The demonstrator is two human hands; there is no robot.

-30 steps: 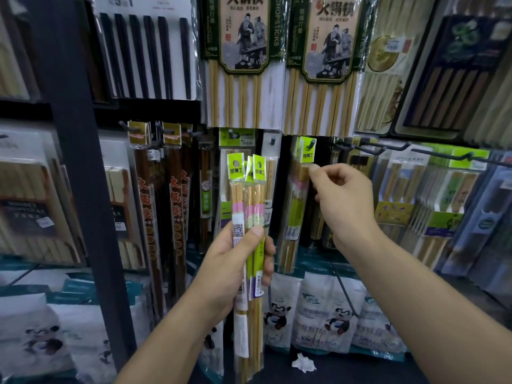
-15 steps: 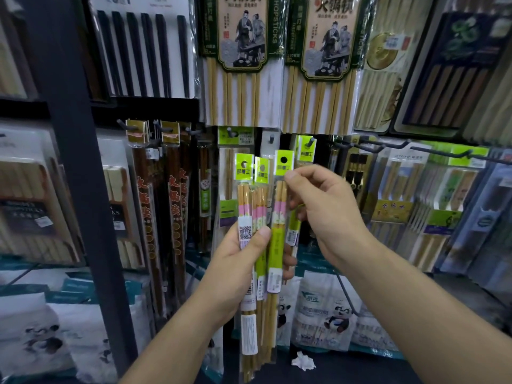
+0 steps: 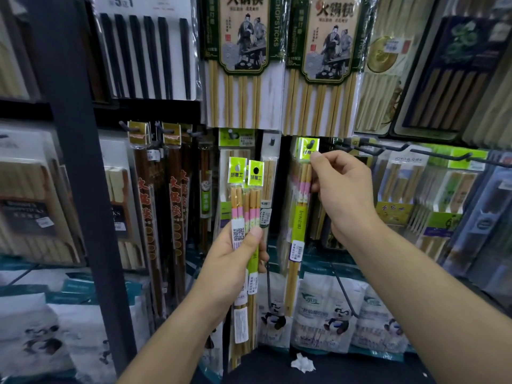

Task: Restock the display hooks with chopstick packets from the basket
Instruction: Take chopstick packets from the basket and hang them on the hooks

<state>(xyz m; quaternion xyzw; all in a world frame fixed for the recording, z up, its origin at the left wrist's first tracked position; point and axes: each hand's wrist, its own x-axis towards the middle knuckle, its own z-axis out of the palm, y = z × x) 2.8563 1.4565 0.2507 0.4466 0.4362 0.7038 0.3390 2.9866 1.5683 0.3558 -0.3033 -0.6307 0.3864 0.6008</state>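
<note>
My left hand grips a small bundle of chopstick packets upright, their lime-green header cards at the top and pink bands below. My right hand is raised to the right and pinches the top of another chopstick packet just under its green header. That header's hole sits over the tip of a black display hook, and the packet hangs down in front of other packets on the same hook. The basket is out of view.
Racks of hanging chopstick packs fill the wall: black ones top left, large bamboo packs above, dark brown packs left. Long bare hooks stick out at the right. A dark upright post stands left. Panda-printed bags sit below.
My right hand took one packet from the bundle in my left hand and carried it up and right to the hook. The left hand now holds fewer packets.
</note>
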